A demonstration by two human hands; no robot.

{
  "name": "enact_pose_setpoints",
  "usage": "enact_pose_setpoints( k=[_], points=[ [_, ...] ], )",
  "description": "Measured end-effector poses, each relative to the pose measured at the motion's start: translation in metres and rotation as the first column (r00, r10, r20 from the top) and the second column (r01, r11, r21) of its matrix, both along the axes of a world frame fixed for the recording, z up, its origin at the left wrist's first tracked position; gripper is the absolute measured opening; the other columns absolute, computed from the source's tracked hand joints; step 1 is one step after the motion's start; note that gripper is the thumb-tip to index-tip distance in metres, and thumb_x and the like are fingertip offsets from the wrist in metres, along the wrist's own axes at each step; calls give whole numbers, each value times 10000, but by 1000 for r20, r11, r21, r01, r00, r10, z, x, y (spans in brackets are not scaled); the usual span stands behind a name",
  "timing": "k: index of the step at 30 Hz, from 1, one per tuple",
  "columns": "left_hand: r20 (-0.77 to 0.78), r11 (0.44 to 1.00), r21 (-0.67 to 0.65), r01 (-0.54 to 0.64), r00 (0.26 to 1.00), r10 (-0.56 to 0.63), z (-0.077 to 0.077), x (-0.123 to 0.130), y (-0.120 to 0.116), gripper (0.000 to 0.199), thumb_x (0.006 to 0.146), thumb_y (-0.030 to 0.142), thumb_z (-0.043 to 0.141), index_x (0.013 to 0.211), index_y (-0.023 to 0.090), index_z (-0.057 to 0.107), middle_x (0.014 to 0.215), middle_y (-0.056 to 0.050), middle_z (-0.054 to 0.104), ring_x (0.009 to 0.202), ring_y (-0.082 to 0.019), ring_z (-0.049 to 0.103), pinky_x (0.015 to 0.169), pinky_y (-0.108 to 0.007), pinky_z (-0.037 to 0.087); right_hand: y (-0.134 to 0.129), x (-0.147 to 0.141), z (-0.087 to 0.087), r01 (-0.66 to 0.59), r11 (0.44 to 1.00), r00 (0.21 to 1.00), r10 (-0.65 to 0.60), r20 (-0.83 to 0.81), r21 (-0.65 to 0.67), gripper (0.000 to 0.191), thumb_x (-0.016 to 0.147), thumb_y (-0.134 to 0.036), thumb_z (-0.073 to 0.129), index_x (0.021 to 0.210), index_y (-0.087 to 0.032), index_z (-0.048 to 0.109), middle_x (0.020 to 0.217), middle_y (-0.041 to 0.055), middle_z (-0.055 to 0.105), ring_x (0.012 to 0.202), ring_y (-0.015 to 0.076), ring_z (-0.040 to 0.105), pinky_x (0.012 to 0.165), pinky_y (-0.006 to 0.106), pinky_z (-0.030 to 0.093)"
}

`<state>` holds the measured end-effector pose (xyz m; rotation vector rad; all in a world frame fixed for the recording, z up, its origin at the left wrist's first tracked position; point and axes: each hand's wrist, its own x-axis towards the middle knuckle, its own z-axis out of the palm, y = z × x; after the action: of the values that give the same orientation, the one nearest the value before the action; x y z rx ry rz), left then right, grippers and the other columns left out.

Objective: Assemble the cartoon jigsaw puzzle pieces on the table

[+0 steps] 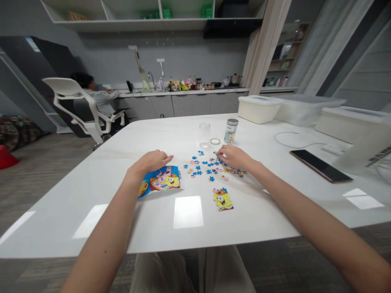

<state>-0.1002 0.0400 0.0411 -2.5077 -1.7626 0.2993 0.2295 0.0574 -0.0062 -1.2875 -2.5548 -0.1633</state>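
Note:
My left hand (152, 160) lies over the top edge of a cartoon picture sheet (166, 180), a finger stretched to the right and the others loosely bent. The sheet curls up at its near edge. My right hand (234, 156) is closed, fingertips pinched down at a jigsaw piece in the far part of the loose pile; the piece is mostly hidden. Several loose jigsaw pieces (198, 172), mostly blue, lie scattered between my hands, some under my right hand. Nearer me sits a joined patch of puzzle (222, 199) showing a yellow cartoon face.
Beyond the pieces stand a clear jar (204, 135), its round lid (215, 141) and a printed canister (231, 131). To the right are a phone (320, 165), a white cable (287, 142) and plastic bins (259, 109). A person sits behind a white chair (76, 101) at the far left.

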Motion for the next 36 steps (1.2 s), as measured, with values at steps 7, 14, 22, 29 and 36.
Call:
enact_pose_setpoints(
  k=[7,14,22,29,36],
  points=[
    [-25,1000,-23,1,1000,-1,0,4,0,651,913,538,172,825,155,691,859,-163,711,830,-262,659,711,-330,454,-3,0,1,42,999,999,-42,17,1,250,903,-180,453,963,-141,692,975,121,666,937,224,585,821,317,446],
    [-41,1000,-21,19,999,-20,2,9,-1,646,916,527,172,809,161,694,824,-145,713,822,-261,651,711,-327,450,2,9,6,162,986,987,-162,3,-48,328,950,-243,375,950,-148,689,993,126,684,968,233,602,802,312,441],
    [-82,999,-34,-9,997,6,4,14,0,659,910,545,173,840,157,702,845,-151,712,798,-269,652,705,-334,443,6,21,16,381,904,922,-388,2,-195,480,997,-335,239,1013,-143,678,1138,143,672,1040,258,615,776,304,441],
    [-101,998,-54,17,995,-23,-4,15,2,666,918,536,163,875,143,699,885,-159,712,805,-252,653,702,-315,437,5,20,12,399,881,910,-415,-9,-255,516,994,-358,218,976,-145,688,1122,147,678,1038,268,616,812,324,442],
    [-132,999,-28,-14,991,10,-8,10,9,669,924,533,164,930,134,701,924,-162,715,869,-258,655,722,-304,437,8,22,9,386,877,910,-412,-34,-286,508,986,-362,222,937,-155,683,1082,135,681,1009,261,617,798,309,435]
  ],
)
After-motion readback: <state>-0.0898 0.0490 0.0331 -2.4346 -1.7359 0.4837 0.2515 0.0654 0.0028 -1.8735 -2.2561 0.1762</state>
